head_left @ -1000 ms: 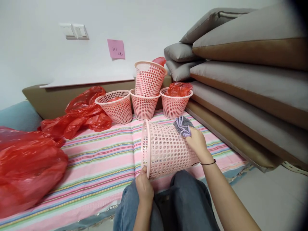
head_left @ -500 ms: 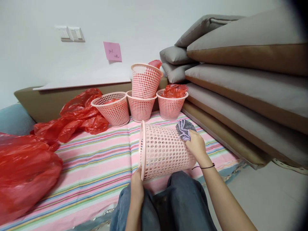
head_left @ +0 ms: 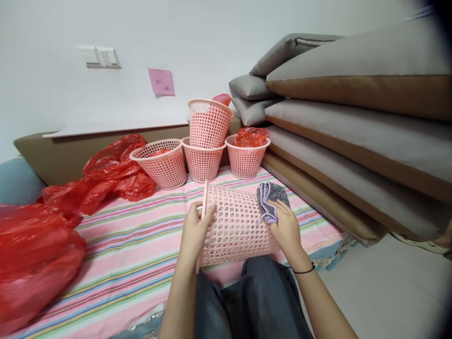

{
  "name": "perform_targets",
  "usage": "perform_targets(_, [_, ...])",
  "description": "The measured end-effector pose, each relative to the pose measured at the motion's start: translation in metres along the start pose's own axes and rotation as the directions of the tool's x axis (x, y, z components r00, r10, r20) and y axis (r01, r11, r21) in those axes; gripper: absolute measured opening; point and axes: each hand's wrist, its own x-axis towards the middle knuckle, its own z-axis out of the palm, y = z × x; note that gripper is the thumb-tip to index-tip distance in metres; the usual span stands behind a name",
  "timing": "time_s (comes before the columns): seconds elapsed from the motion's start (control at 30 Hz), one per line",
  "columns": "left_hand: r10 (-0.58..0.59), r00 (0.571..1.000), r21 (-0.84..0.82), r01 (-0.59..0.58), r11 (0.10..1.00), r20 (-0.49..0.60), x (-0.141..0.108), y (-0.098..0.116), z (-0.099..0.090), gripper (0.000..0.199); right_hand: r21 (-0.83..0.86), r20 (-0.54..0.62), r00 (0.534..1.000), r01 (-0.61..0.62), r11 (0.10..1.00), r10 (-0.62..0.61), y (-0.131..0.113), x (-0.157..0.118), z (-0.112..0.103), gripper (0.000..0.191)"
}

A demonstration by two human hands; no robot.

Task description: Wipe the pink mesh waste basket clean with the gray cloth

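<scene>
A pink perforated plastic basket [head_left: 236, 226] lies on its side above my knees, its open rim toward the left. My left hand [head_left: 198, 225] grips that rim, with the thumb on the outer wall. Against the basket's side near its base, my right hand [head_left: 285, 226] holds a folded grey cloth with purple edging [head_left: 270, 200]. Part of the cloth sticks out beyond the fingers.
Behind stand three upright pink baskets [head_left: 164, 165], with another basket [head_left: 210, 123] stacked in the middle one. Red plastic bags [head_left: 38, 259] lie at the left on the striped cloth [head_left: 134, 254]. Grey cushions [head_left: 353, 113] are piled at the right.
My left hand has moved up along the rim from its lower edge. The cloth looks more spread out under my right hand, and the view has shifted slightly.
</scene>
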Motion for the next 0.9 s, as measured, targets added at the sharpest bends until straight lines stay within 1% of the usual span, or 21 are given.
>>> perform_targets(0.1, [0.024, 1.0, 0.029, -0.024, 0.999, -0.014, 0.008, -0.008, 0.007, 0.033, 0.011, -0.001, 1.0, -0.002, 1.0, 0.002, 0.0, 0.002, 0.0, 0.046])
perform_targets(0.2, [0.031, 0.999, 0.015, -0.031, 0.999, 0.008, 0.003, -0.021, 0.007, 0.03, 0.031, 0.005, 1.0, 0.002, 1.0, -0.002, 0.0, -0.002, -0.002, 0.046])
perform_targets(0.37, [0.122, 0.993, 0.08, -0.122, 0.989, 0.007, -0.022, -0.049, -0.002, 0.025, 0.051, 0.013, 1.0, 0.002, 0.999, -0.002, 0.0, -0.019, -0.014, 0.051])
perform_targets(0.53, [0.154, 0.988, 0.095, -0.153, 0.984, -0.006, -0.05, -0.074, -0.006, 0.023, 0.113, 0.041, 0.999, -0.008, 0.994, 0.004, 0.002, -0.037, -0.029, 0.057])
perform_targets(0.63, [0.13, 0.991, 0.061, -0.132, 0.989, 0.024, -0.063, -0.085, -0.006, 0.024, 0.158, 0.019, 1.0, -0.024, 0.987, 0.021, 0.004, -0.045, -0.034, 0.054])
perform_targets(0.7, [0.091, 0.995, 0.031, -0.092, 0.995, 0.032, -0.07, -0.093, -0.005, 0.027, 0.175, -0.001, 0.999, -0.045, 0.984, 0.046, 0.006, -0.05, -0.033, 0.051])
perform_targets(0.77, [0.065, 0.998, 0.021, -0.065, 0.998, 0.016, -0.076, -0.102, -0.004, 0.029, 0.163, -0.008, 0.997, -0.07, 0.984, 0.072, 0.008, -0.057, -0.029, 0.05])
perform_targets(0.9, [0.077, 0.996, 0.065, -0.074, 0.995, -0.049, -0.085, -0.115, -0.004, 0.036, 0.127, -0.037, 0.984, -0.17, 0.977, 0.176, 0.005, -0.074, -0.017, 0.051])
